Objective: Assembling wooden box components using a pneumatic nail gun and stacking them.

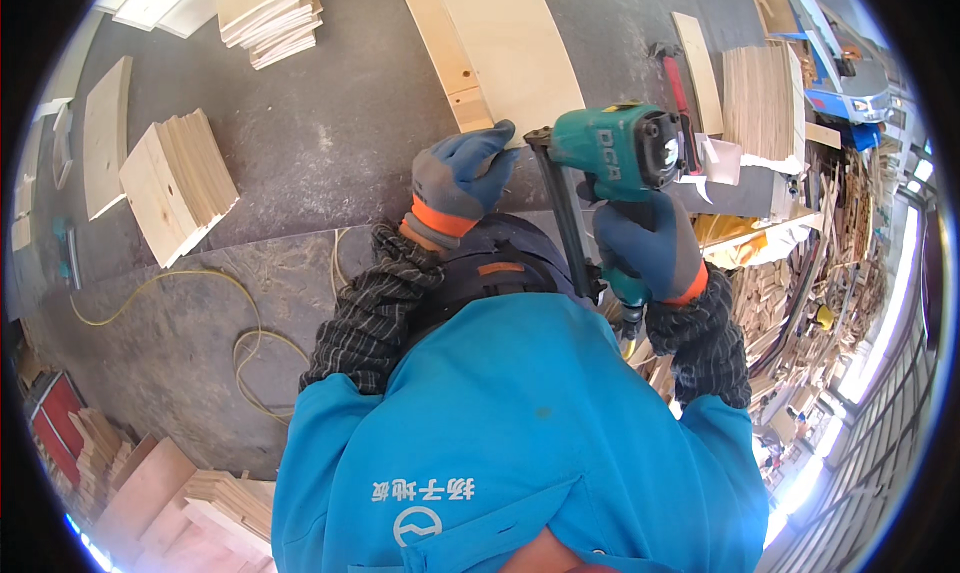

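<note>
Bright blue jacket [540,403] of the person fills the lower middle of the frame; on it are white lettering [422,489] and a round white emblem [417,526], both upside down to the camera. White letters are printed also on the green body of the nail gun [625,138], right of the centre.

Across the upper half goes a dark grey table [340,103], with pale dust marks. Stacked boards [180,183] stand at the left, another stack [755,103] at the upper right, near a red-handled tool [676,88]. Yellow hose [245,288] curls over a dusty surface at the left. Far right, scattered wood pieces [850,243] lie before bright windows.

Both hands wear grey-blue gloves with orange cuffs. The right hand [655,243] is closed around the handle of the nail gun. The left hand [455,178] has its fingers partly bent, just beside the near end of a long wooden piece [520,48] at the upper middle; whether it touches or holds something, I cannot tell.
</note>
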`<state>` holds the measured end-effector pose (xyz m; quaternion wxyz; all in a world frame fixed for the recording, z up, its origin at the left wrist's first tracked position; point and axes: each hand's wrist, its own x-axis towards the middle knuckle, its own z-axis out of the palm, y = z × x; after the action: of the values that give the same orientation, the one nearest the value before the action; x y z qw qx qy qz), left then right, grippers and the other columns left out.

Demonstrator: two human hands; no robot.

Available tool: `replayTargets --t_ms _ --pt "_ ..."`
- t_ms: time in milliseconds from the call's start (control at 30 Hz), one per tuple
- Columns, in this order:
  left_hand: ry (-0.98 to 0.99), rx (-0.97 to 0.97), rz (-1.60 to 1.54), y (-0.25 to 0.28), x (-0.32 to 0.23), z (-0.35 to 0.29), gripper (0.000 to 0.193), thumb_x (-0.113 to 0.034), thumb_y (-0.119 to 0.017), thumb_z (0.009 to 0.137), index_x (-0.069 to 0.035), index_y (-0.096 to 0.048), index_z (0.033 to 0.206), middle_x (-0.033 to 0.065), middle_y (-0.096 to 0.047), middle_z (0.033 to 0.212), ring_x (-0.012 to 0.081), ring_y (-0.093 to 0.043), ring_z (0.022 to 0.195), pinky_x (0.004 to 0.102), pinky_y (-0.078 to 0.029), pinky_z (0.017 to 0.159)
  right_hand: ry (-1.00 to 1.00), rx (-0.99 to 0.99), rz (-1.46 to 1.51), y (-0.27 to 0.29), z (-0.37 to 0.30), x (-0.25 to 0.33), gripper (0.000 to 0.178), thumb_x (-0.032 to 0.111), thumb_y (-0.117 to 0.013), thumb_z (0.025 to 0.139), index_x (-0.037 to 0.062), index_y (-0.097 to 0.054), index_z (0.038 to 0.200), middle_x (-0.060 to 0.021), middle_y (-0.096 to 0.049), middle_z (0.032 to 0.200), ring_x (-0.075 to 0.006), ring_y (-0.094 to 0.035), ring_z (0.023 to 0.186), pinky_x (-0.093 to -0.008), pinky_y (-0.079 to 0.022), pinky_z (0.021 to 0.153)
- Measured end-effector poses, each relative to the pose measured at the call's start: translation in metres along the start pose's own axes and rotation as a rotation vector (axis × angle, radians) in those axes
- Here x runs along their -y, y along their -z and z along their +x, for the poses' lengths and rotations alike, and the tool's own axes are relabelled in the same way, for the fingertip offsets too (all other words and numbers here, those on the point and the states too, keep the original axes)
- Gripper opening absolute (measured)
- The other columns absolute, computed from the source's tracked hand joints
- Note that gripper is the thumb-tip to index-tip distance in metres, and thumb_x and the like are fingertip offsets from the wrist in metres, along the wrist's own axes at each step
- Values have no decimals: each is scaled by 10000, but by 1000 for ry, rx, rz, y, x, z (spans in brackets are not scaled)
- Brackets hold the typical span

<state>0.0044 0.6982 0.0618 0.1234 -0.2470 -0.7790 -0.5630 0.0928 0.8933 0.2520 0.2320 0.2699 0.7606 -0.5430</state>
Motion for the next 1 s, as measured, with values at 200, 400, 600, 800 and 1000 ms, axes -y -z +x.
replayTargets --t_ms 200,400,600,800,1000 --pt "27 -8 -11 -1 0 -1 259 -101 -905 847 -40 -831 1087 151 -836 1072 292 -830 941 372 -668 842 -42 -10 11 12 1 -10 462 186 -665 966 -19 -685 1380 10 -645 804 -63 -569 639 -241 -441 576" --pt "24 -3 8 -1 -2 1 246 -100 -904 849 -41 -831 1076 149 -838 1074 288 -831 953 368 -669 857 -31 -20 37 14 3 -13 467 185 -663 968 -18 -682 1388 17 -631 801 -53 -538 623 -241 -431 567" --pt "29 -6 0 -2 -1 0 247 -92 -908 846 -38 -831 1075 147 -838 1078 282 -831 958 365 -668 862 -4 -21 8 15 6 -16 458 184 -666 970 -19 -687 1380 22 -629 800 -50 -533 625 -244 -417 564" --pt "17 -10 -13 -3 0 1 257 -82 -910 838 -35 -832 1078 149 -838 1080 280 -831 954 364 -666 860 -6 -22 -16 16 5 -14 455 185 -667 971 -23 -687 1374 20 -624 793 -54 -541 632 -244 -437 574" --pt "27 -9 -1 -1 -1 2 255 -100 -910 836 -40 -836 1072 147 -839 1070 285 -830 938 366 -665 849 3 -66 58 21 -2 -7 461 184 -666 959 -46 -682 1358 -3 -632 777 -71 -561 625 -254 -449 573"
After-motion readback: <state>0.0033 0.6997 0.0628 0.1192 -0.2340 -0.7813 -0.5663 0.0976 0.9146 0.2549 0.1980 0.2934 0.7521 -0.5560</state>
